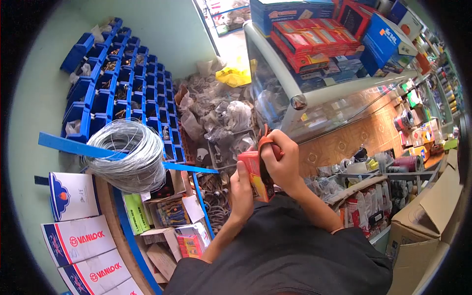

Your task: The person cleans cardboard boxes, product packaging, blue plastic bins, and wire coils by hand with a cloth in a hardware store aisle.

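Observation:
Close to my body, near the middle of the head view, a small red and yellow box [254, 172] is held upright. My left hand [241, 191] grips its left side, fingers pressed against it. My right hand [281, 160] is closed around an orange-red handled tool [265, 141] at the box's upper right. The tool's lower part is dark and lies against the box; its exact shape is partly hidden by my fingers.
Blue parts bins [123, 83] line the left wall, with a wire coil [127, 152] below. A glass counter [295, 105] bearing red boxes [314, 39] stands ahead. Plastic bags [216, 108] lie between. Cardboard boxes [418, 221] are at right, white cartons [91, 241] at left.

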A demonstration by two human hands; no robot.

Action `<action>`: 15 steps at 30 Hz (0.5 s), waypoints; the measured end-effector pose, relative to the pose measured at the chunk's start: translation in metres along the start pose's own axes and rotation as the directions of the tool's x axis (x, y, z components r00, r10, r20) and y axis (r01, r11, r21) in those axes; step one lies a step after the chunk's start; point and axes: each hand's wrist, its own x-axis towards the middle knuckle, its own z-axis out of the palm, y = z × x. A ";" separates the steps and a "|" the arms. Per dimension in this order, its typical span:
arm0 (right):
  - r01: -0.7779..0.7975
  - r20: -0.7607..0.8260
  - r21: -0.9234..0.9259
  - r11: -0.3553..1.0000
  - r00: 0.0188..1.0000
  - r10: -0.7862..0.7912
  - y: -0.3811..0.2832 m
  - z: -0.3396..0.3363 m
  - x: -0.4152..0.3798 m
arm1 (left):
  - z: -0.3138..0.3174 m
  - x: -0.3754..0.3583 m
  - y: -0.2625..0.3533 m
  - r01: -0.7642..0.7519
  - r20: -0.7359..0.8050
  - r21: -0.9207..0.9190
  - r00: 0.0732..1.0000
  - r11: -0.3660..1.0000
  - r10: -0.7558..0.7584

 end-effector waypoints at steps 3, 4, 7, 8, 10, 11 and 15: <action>0.056 0.158 -0.072 0.996 0.986 -0.044 -0.001 0.012 -0.028 | -0.005 0.012 0.014 -0.008 -0.067 -0.323 0.998 0.946 -0.014; 0.114 0.217 -0.006 0.994 0.970 -0.110 0.002 0.015 -0.035 | -0.010 0.017 0.023 -0.031 -0.154 -0.280 0.988 0.959 -0.012; -0.042 0.422 0.124 0.991 0.906 -0.015 0.006 0.018 -0.049 | -0.023 0.020 0.026 -0.096 -0.213 -0.336 0.977 0.937 0.023; -0.045 0.440 0.146 0.988 0.898 -0.024 0.008 0.020 -0.050 | -0.028 0.020 0.017 -0.102 -0.236 -0.257 0.971 0.961 0.040; -0.046 0.470 0.188 0.981 0.881 -0.049 0.013 0.025 -0.045 | -0.036 0.016 0.013 -0.095 -0.199 -0.247 0.979 0.964 0.045; 0.059 0.463 0.178 0.982 0.876 -0.137 0.013 0.028 -0.042 | -0.038 0.011 0.014 -0.077 -0.138 -0.317 0.990 0.945 0.034; 0.136 0.222 0.007 0.991 0.966 -0.134 0.006 0.046 -0.030 | -0.043 -0.004 0.010 -0.073 -0.026 -0.227 0.997 0.971 0.069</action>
